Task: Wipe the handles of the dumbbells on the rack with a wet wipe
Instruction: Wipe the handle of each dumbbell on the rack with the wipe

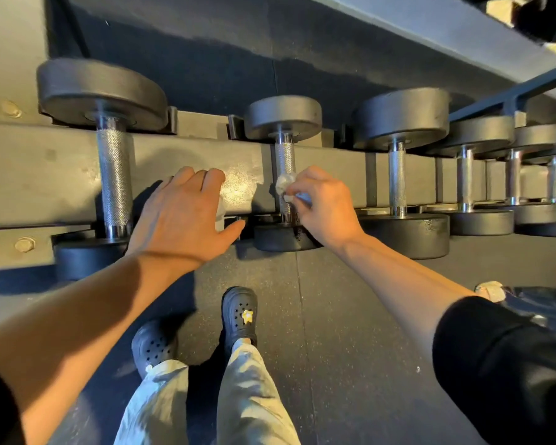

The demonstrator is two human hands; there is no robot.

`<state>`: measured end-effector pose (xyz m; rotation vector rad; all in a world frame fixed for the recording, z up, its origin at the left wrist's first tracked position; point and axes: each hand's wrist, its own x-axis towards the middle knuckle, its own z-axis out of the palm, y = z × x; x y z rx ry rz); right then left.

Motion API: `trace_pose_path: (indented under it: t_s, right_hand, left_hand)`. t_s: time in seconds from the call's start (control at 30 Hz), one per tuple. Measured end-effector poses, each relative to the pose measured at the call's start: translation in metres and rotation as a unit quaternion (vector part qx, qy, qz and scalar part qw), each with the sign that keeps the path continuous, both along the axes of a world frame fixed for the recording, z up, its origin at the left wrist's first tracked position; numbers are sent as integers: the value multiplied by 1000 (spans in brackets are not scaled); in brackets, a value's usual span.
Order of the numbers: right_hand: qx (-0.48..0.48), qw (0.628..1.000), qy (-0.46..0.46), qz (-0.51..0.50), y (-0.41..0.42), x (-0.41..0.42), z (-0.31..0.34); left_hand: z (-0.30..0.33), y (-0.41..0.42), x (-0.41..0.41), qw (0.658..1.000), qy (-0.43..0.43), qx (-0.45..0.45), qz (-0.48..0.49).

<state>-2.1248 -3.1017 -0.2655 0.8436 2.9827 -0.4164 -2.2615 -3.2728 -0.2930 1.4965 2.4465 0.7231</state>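
**A:** quick one, where's the wipe being held right now?

**B:** It's bunched up and pinched in the right hand (318, 203), pressed against the handle (284, 168) of the second dumbbell (283, 175) from the left. The wet wipe (284, 184) is seen touching the knurled bar on its lower half, just above the near weight plate.

**A:** and the other hand?

**B:** The left hand (183, 216) is laid flat on the rack rail (61, 175), fingers straight, nothing gripped. Probably used for bracing, nothing more.

**A:** so which way should the stroke be run?

**B:** The bar's long axis is pointed away from the body, from the near plate to the far plate. The upper stretch of the handle looks not yet covered by the wipe, so a push away along the bar is likely needed, maybe with a twist around it. The right hand is much the nearer one. The bigger dumbbell (113, 175) sits just beside the left hand; whether it's been done can't be told
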Motion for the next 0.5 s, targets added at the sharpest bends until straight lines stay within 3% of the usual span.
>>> trace_pose_path:
  t_s: [0.2,0.4,0.5]
  right_hand:
    - [-98,993,-12,-62,-5,10,10]
    - [-149,980,131,-7,-17,-22,10]
    - [-174,973,151,1,-27,-49,3]
  left_hand:
    - [6,-6,-1,999,-30,20,15]
    - [21,-26,-1,992,-55,45,105]
    - [23,-40,-10,990,-61,36,120]
